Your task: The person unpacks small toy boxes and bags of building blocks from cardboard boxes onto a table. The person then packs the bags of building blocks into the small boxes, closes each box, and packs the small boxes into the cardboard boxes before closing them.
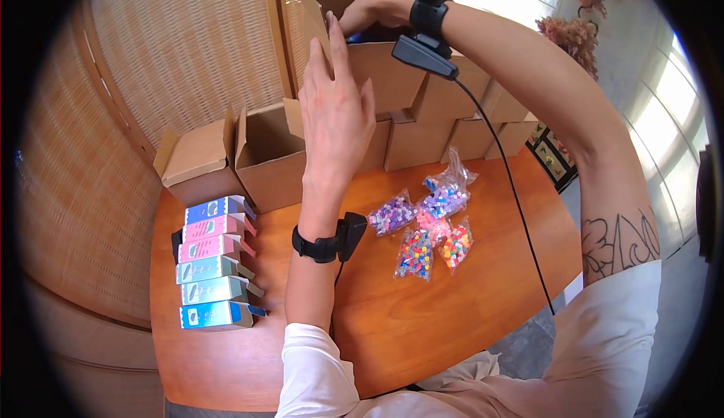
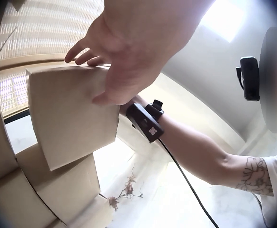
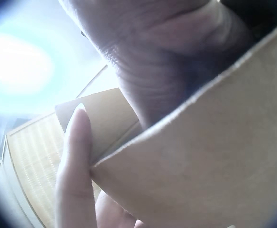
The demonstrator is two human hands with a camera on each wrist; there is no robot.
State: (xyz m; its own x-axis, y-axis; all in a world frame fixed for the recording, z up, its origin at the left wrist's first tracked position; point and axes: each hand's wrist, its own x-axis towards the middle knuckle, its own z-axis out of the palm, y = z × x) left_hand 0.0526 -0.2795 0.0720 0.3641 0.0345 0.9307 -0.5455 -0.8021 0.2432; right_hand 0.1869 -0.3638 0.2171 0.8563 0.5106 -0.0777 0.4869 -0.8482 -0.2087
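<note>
An open cardboard box [image 1: 386, 78] sits on top of the row of boxes at the back. My left hand [image 1: 335, 120] rests against its left front corner, fingers straight up along the side. In the left wrist view, the thumb of my left hand [image 2: 129, 61] lies on the face of the box [image 2: 72, 114]. My right hand [image 1: 377, 9] reaches over the front edge into the box, its fingers hidden inside. Something dark blue [image 1: 366, 38] shows below that hand. In the right wrist view, the cardboard wall [image 3: 200, 156] covers part of my right hand [image 3: 162, 61].
Other cardboard boxes [image 1: 418, 145] line the back of the wooden table [image 1: 452, 327]; one open box [image 1: 271, 146] stands left of my forearm. Bags of small colourful pieces [image 1: 415, 252] lie mid-table. Several small printed cartons [image 1: 211, 271] form a column at left.
</note>
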